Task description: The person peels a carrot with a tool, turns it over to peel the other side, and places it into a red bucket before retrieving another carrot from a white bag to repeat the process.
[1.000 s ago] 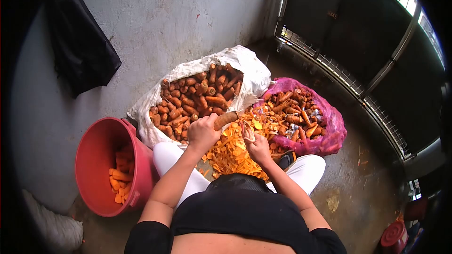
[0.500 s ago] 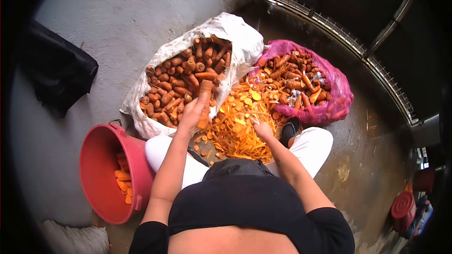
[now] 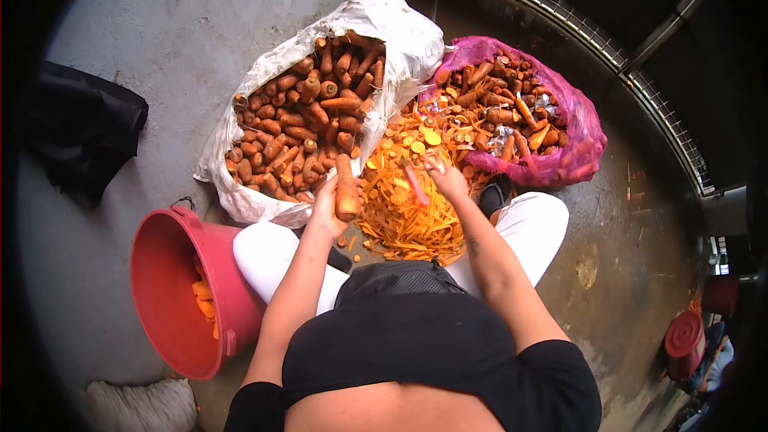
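Observation:
My left hand (image 3: 326,206) is closed around a large unpeeled carrot (image 3: 346,190), held upright in front of the white sack. To its right, my right hand (image 3: 446,178) is closed over the heap of orange peelings and cut ends (image 3: 410,220). A blurred pinkish tool (image 3: 415,184) shows beside its fingers, apart from the carrot. Behind my left hand, the open white sack (image 3: 404,28) is full of unpeeled carrots (image 3: 298,124). The pink mesh sack (image 3: 578,124) at the right holds carrots and scraps.
A red bucket (image 3: 244,272) with some peeled carrots (image 3: 205,304) stands at the left. Black cloth (image 3: 88,128) lies at the far left, and a pale sack (image 3: 140,406) below the bucket. At the far right are a red lidded bucket (image 3: 685,338) and part of another person (image 3: 718,364).
The carrot in my left hand has come lower, its thick end now facing me. My right hand has risen slightly in view, and the pinkish tool now shows to its left. The view has shifted.

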Demonstrator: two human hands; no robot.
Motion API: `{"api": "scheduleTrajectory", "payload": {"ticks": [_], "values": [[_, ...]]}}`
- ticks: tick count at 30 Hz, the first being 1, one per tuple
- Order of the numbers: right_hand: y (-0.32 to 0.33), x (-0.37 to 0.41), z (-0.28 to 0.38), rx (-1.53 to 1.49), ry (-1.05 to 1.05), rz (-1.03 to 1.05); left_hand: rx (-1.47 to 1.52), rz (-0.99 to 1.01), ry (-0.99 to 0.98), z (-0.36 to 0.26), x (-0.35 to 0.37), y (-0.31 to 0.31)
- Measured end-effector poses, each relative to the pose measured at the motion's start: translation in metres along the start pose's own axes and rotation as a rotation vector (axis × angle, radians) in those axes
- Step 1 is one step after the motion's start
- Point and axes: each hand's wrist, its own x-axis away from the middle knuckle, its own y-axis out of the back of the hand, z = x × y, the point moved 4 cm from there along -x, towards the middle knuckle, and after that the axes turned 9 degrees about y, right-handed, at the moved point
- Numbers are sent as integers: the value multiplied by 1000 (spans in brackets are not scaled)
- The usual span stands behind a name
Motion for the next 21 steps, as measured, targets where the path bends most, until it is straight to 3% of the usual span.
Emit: {"api": "scheduleTrajectory", "payload": {"ticks": [3,5,6,8,13,14,17,18,21], "values": [[20,6,5,-213,180,-66,-41,60,5,10,-1,-2],[34,19,29,-397,186,-15,21,102,74,16,-7,2],[31,21,39,-545,299,-30,20,124,91,18,-7,1],[28,33,46,-541,351,81,44,163,126,21,-6,0],[53,80,107,-258,642,113,59,166,157,29,6,-12],[63,91,126,-117,744,15,48,161,147,30,12,-16],[69,95,147,-111,695,108,38,150,122,31,23,-23],[69,97,154,43,732,-71,69,217,119,31,22,-24],[64,109,175,108,857,-216,135,109,122,42,27,-22]]}}
